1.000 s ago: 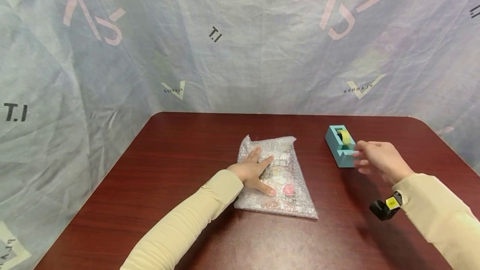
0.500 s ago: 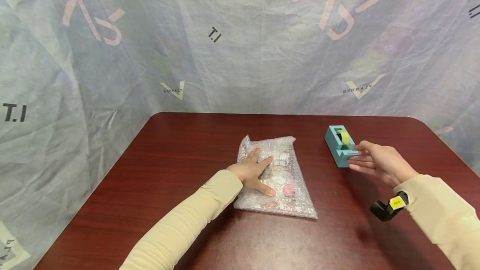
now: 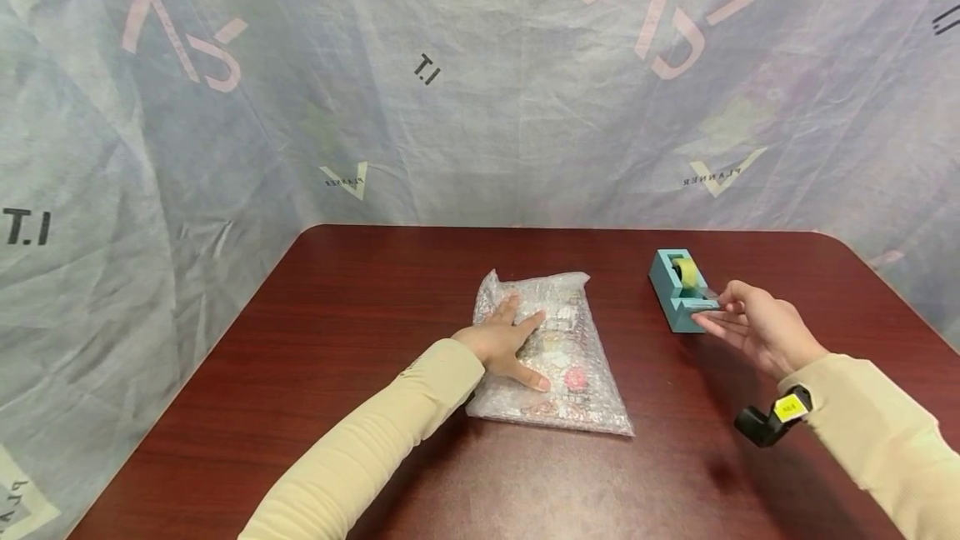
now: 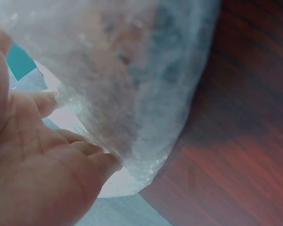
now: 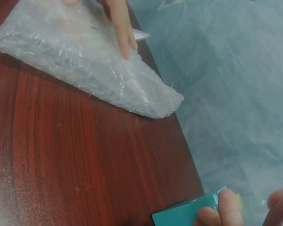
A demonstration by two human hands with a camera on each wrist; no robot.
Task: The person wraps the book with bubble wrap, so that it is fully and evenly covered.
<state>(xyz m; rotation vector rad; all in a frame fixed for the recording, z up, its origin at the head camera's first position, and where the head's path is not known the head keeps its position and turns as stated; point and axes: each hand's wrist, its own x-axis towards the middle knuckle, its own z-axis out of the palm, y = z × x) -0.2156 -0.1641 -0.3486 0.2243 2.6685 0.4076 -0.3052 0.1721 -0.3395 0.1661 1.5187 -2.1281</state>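
Note:
A flat item wrapped in bubble wrap [image 3: 573, 340], with a pink spot showing through, lies mid-table. On its left part rests my left hand [image 3: 504, 350], fingers spread. In the left wrist view, the left palm [image 4: 42, 165] is beside the clear wrap. To the right stands a blue tape dispenser [image 3: 678, 294] with a yellowish roll of tape [image 3: 686, 272]. At its front end, my right hand [image 3: 765, 325] pinches a clear strip of tape [image 3: 708, 295] between thumb and index finger. Its other fingers extend beside the dispenser. Only some right fingers [image 5: 228, 209] show in the right wrist view.
The dark red wooden table [image 3: 360, 298] reaches back to a grey printed cloth [image 3: 480, 107] hung behind and at the sides. A black strap device [image 3: 776, 417] hangs from the right wrist, above the table.
My right hand's lower fingers have come in beside the dispenser's front, and the thumb and index finger have drawn slightly away with the tape. The left hand has stayed on the bubble wrap.

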